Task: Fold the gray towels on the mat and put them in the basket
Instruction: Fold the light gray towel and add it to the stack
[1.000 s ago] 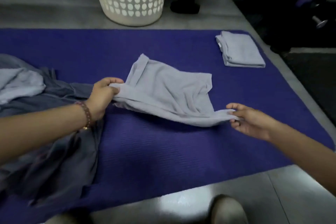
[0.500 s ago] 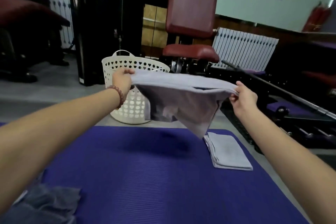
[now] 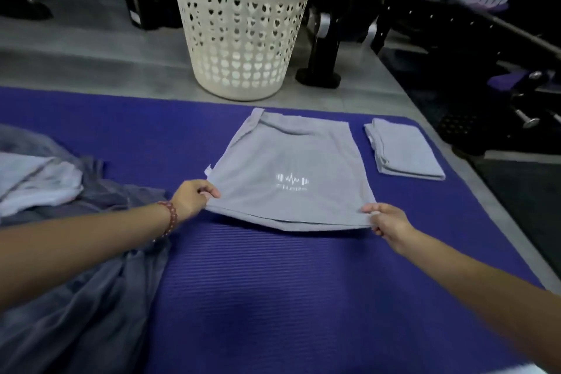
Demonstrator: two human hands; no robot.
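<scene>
A light gray towel (image 3: 288, 167) with a white logo lies spread on the purple mat (image 3: 273, 297), its far left corner turned over. My left hand (image 3: 194, 196) pinches its near left corner. My right hand (image 3: 385, 218) pinches its near right corner, and that near edge hangs slightly above the mat. A folded gray towel (image 3: 403, 149) sits on the mat to the right. The white perforated basket (image 3: 239, 30) stands on the floor just beyond the mat's far edge.
A heap of darker gray cloth (image 3: 82, 297) and a paler towel (image 3: 33, 182) covers the mat's left side. Black gym equipment (image 3: 455, 24) and dumbbells (image 3: 528, 121) stand behind and to the right, on the gray floor.
The towel was crumpled on the mat, then held up in the air by both hands. Now it has come down and lies spread flat, both hands still holding its near corners.
</scene>
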